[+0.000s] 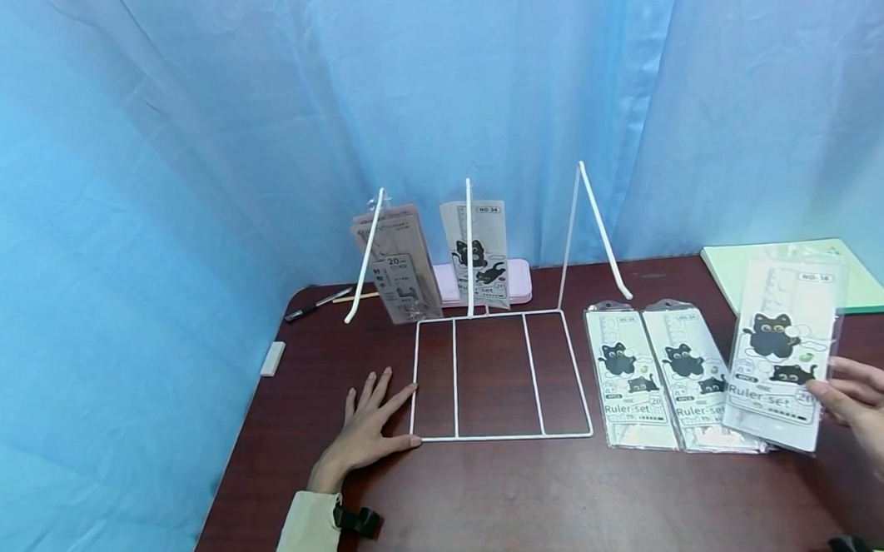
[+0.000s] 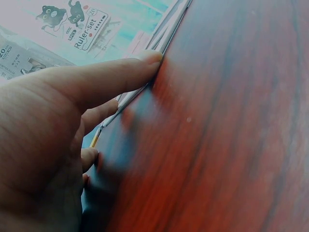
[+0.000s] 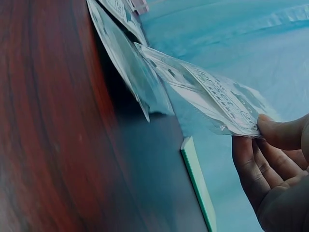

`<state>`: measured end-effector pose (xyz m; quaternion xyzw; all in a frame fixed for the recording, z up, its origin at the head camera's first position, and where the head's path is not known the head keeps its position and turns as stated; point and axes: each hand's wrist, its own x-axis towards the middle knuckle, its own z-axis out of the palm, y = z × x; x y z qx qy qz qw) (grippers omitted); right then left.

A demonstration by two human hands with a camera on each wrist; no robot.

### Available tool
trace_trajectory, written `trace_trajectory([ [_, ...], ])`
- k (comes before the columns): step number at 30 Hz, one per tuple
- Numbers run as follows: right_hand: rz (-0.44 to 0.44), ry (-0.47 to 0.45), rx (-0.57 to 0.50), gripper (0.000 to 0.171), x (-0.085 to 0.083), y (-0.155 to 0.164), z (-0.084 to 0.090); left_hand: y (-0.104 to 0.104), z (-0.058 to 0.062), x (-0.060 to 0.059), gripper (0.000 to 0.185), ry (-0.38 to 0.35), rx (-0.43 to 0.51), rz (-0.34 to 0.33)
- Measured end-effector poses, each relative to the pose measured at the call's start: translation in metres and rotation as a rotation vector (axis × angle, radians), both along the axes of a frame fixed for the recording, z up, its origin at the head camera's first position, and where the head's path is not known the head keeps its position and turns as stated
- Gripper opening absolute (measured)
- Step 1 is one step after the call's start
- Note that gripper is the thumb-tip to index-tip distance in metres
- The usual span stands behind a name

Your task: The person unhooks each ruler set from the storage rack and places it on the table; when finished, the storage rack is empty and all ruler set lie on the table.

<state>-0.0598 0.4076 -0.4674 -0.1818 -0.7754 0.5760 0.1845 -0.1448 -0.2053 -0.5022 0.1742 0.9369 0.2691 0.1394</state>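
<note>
My right hand point(image 1: 873, 416) pinches a ruler set point(image 1: 779, 346) by its right edge, thumb in front and fingers behind. This clear packet with black cats on its card is raised at a tilt above the table, and in the head view it overlaps the neighbouring packet. Two similar ruler sets, one on the left point(image 1: 628, 383) and one in the middle point(image 1: 691, 380), lie side by side. My left hand point(image 1: 367, 430) rests spread on the table, fingertips and thumb at the left side of a white wire rack point(image 1: 495, 437).
On the rack's left prong hang pinkish packets point(image 1: 399, 266); a cat ruler set point(image 1: 486, 249) hangs on the middle prong. Behind stands a lilac case point(image 1: 520, 280). A pen point(image 1: 316, 305) and white eraser point(image 1: 272, 359) lie left, a green pad point(image 1: 854, 275) back right.
</note>
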Motion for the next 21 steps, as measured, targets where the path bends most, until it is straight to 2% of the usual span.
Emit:
trace_trajectory([
  [5, -0.004, -0.029, 0.101, 0.044, 0.001, 0.012, -0.007, 0.000, 0.000, 0.000, 0.084, 0.010, 0.015, -0.001],
  [10, 0.070, 0.002, 0.133, 0.051, 0.001, 0.027, -0.008, 0.000, -0.001, 0.000, 0.084, 0.014, 0.013, 0.008],
  [14, 0.094, 0.003, 0.163, 0.056, 0.000, 0.034, -0.004, 0.000, 0.000, 0.000, 0.084, 0.012, 0.010, 0.008],
  [18, 0.126, -0.030, 0.231, 0.062, -0.001, 0.043, -0.001, 0.000, -0.001, 0.000, 0.084, -0.001, -0.001, 0.004],
  [21, 0.164, -0.059, 0.276, 0.062, -0.003, 0.053, -0.006, -0.001, -0.001, -0.001, 0.084, -0.010, -0.011, 0.000],
])
